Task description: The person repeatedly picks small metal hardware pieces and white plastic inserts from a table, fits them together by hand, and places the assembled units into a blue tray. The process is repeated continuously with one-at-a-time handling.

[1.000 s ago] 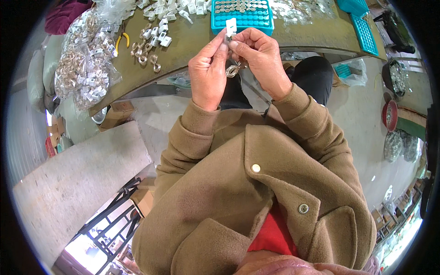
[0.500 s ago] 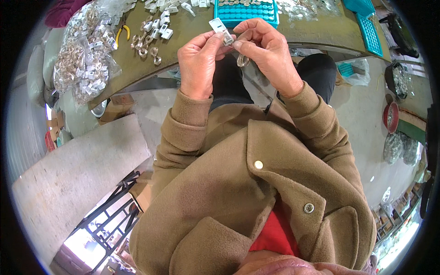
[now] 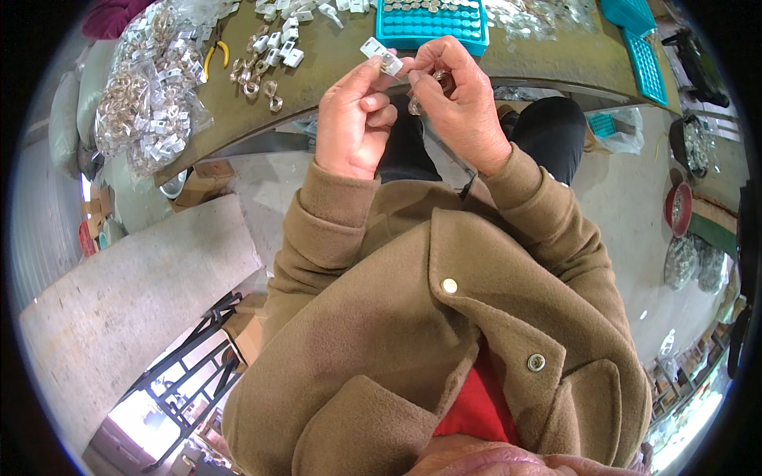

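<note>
Across the top runs the olive-topped workbench, with a turquoise compartmented tray of small round pieces on it. Before the tray's near edge, the left hand pinches a small white plastic housing between thumb and forefinger, its other fingers curled. Beside it, the right hand holds a looped clear cord; exactly what its fingertips grip is too small to tell. Good handling here likely means keeping the housing steady by its edges, drawing the cord gently, and leaving its loops slack and untangled. Compared with half a second ago, the left fingers curl inward more, and loops now show inside the right hand's grasp.
</note>
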Tool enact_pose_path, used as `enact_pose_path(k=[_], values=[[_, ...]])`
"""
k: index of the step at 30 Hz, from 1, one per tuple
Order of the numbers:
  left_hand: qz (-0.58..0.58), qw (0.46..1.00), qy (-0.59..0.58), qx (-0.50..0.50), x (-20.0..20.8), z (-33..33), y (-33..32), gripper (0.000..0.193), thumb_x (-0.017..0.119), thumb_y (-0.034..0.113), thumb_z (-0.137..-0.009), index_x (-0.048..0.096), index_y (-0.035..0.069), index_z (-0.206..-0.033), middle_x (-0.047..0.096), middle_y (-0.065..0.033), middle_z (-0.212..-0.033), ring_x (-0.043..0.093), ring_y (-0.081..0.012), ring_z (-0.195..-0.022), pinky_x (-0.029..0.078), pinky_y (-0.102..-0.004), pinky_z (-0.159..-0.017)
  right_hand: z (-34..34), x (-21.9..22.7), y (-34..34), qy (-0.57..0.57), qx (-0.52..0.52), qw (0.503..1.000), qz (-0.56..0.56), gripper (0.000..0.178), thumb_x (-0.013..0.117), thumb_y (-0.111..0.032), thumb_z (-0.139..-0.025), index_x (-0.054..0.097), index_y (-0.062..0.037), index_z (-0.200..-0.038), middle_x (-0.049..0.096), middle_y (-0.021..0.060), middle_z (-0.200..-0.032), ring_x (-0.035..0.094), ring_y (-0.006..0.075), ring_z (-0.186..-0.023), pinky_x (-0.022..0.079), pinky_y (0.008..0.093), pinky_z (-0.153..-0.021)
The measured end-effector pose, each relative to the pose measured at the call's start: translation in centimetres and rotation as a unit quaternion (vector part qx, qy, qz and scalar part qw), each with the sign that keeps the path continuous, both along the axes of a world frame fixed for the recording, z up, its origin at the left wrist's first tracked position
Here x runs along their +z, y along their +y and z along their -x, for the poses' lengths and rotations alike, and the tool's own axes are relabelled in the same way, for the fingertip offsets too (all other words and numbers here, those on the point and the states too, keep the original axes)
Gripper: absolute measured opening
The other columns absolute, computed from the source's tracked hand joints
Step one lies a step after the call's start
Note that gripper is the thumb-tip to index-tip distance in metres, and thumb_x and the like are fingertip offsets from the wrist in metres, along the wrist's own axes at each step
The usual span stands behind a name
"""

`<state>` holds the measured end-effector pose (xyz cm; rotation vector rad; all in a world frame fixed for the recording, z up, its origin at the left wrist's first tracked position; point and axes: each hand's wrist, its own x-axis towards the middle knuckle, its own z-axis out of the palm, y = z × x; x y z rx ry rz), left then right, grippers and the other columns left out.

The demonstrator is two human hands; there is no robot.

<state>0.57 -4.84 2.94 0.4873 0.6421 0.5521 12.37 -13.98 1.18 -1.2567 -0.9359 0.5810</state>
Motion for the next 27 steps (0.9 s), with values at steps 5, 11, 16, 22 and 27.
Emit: enact_pose_path(k=[5,11,16,22,27], values=[[0.137,0.990,-0.020,-0.031,-0.6,0.2,1.1,0.022,0.056,0.012,-0.098,0.059,0.002,-0.118,0.069,-0.0091,-0.111,0.049,0.0040,-0.054,0.036,-0.0116,-0.043,-1.1,0.1,-0.2,-0.108,-0.004,0.994,0.009,0.016,0.062,0.001,-0.086,0.059,-0.0048,-0.101,0.063,0.0055,-0.083,0.060,0.0146,-0.072,0.049,0.0277,-0.064],[-0.006,0.998,0.051,-0.033,-0.9,-0.6,1.4,0.023,0.058,0.022,-0.100,0.064,0.003,-0.110,0.070,-0.0081,-0.105,0.069,-0.0068,-0.086,0.054,-0.0156,-0.062,-3.3,0.8,-0.1,-0.221,-0.060,0.973,0.011,0.017,0.069,-0.004,-0.083,0.063,-0.0044,-0.098,0.062,0.0098,-0.086,0.063,0.0257,-0.080,0.051,0.0340,-0.071],[-0.091,0.994,0.047,-0.042,-1.0,-1.0,1.8,0.023,0.058,0.017,-0.099,0.063,0.000,-0.113,0.069,-0.0124,-0.109,0.069,-0.0132,-0.093,0.058,-0.0222,-0.075,-8.7,1.1,0.5,-0.245,-0.148,0.957,0.052,0.012,0.067,-0.012,-0.089,0.067,-0.0012,-0.093,0.061,0.0106,-0.077,0.060,0.0188,-0.069,0.048,0.0295,-0.065],[-0.166,0.979,0.085,-0.088,-1.7,-1.8,0.8,0.018,0.058,0.008,-0.096,0.060,-0.001,-0.111,0.069,-0.0119,-0.105,0.068,-0.0144,-0.089,0.056,-0.0264,-0.077,-12.9,-0.1,2.6,-0.398,-0.224,0.884,0.099,0.013,0.067,-0.016,-0.089,0.072,-0.0056,-0.096,0.063,0.0092,-0.082,0.061,0.0225,-0.069,0.048,0.0314,-0.064],[-0.165,0.976,0.086,-0.111,-2.3,-2.6,0.0,0.017,0.059,0.008,-0.095,0.060,-0.001,-0.109,0.070,-0.0117,-0.103,0.068,-0.0139,-0.088,0.056,-0.0259,-0.076,-12.4,-1.4,3.2,-0.430,-0.227,0.868,0.102,0.010,0.069,-0.018,-0.085,0.074,-0.0103,-0.090,0.063,0.0062,-0.083,0.063,0.0278,-0.076,0.050,0.0375,-0.067]])
